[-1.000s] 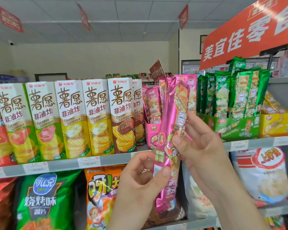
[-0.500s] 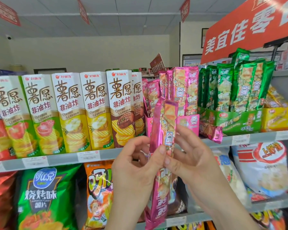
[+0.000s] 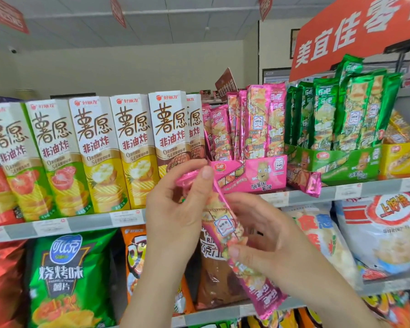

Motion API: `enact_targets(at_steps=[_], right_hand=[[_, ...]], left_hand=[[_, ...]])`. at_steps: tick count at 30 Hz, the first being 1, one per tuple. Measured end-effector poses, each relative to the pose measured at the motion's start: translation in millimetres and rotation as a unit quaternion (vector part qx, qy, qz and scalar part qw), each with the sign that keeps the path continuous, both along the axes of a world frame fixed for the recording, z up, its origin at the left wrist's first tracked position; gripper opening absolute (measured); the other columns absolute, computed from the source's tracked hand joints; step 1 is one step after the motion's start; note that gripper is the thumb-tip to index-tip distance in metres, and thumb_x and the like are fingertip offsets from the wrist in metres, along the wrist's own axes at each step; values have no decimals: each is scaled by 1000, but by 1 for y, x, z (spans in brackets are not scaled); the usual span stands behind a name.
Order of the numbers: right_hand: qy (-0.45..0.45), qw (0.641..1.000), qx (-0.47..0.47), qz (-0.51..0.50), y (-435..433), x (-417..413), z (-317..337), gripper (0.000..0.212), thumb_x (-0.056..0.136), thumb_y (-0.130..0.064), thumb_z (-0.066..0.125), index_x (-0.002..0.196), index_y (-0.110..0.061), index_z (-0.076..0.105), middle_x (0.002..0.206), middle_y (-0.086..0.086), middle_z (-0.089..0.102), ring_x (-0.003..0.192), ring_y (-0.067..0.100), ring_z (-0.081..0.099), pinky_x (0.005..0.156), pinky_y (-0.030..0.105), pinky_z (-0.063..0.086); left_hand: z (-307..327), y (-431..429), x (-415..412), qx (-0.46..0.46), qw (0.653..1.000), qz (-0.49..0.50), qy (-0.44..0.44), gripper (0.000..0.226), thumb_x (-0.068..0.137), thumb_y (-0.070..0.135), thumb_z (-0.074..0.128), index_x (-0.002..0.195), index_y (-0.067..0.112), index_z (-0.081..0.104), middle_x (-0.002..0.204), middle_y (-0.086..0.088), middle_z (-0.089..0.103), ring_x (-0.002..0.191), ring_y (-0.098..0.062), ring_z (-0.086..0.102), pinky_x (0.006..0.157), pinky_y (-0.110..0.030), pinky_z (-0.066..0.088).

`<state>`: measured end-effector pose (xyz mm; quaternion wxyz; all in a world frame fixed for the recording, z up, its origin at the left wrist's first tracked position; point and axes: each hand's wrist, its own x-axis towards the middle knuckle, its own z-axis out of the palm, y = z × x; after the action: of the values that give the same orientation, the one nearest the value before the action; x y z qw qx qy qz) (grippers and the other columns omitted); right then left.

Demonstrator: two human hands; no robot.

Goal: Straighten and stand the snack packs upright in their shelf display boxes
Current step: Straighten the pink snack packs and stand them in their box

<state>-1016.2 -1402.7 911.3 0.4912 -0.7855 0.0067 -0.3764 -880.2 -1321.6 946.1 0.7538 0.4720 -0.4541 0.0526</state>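
Left hand pinches the crumpled upper end of one pink snack pack; right hand grips its lower half, thumb across the front. Both hands are closed on the pack. It hangs tilted, top to the left, in front of the shelf edge and below the pink display box, outside it.

Status: partly done. Other pink packs stand upright in that box, and the green packs stand fairly straight in the green display box.

Outstanding: the held pack is to be smoothed and stood in its box. A second fallen pack lies flat on the shelf between the two boxes, untouched.
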Motion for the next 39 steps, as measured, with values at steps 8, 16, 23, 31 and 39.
enact_targets(at_steps=[8, 16, 23, 31, 39], right_hand=[[192, 980, 10, 41, -21, -34, 8, 45, 80, -42, 76, 120, -49, 56, 117, -12, 69, 105, 9, 67, 86, 27, 55], [-86, 984, 102, -119, -32, -32, 6, 34, 67, -31, 74, 101, -35, 73, 97, -3, 76, 82, 15, 73, 59, 23, 58], [-149, 968, 133, -151, -25, -22, 8, 27, 70, -44, 69, 94, -36, 77, 89, -3, 77, 71, 16, 74, 59, 20, 57], [-200, 946, 160, -197, -22, -16, 19, 16, 78, -44, 63, 84, -41, 78, 79, -3, 76, 63, 16, 72, 56, 20, 57], [-177, 963, 108, -174, -14, 1, 18, 25, 84, -40, 57, 84, -26, 78, 93, 18, 66, 75, 17, 72, 57, 25, 58]], left_hand=[[4, 16, 26, -117, 985, 7, 123, 22, 84, 47, 67, 86, 25, 70, 66, 13, 57, 64, -6, 47, 59, -24, 39], [-13, 27, 43, -44, 996, 8, 78, 21, 90, 41, 51, 98, 34, 70, 72, 6, 53, 71, -6, 55, 67, -28, 57], [-20, 37, 53, 10, 999, 35, -2, 19, 90, 36, 55, 90, 36, 73, 84, 12, 70, 79, -3, 66, 64, -18, 55], [-30, 44, 52, 178, 958, 98, -204, 17, 90, 51, 61, 102, 45, 72, 94, 29, 69, 89, 5, 63, 75, -21, 52], [-29, 32, 11, 322, 853, 140, -386, 56, 89, 71, 8, 143, 58, 18, 127, 20, 59, 109, -6, 55, 82, -28, 47]])
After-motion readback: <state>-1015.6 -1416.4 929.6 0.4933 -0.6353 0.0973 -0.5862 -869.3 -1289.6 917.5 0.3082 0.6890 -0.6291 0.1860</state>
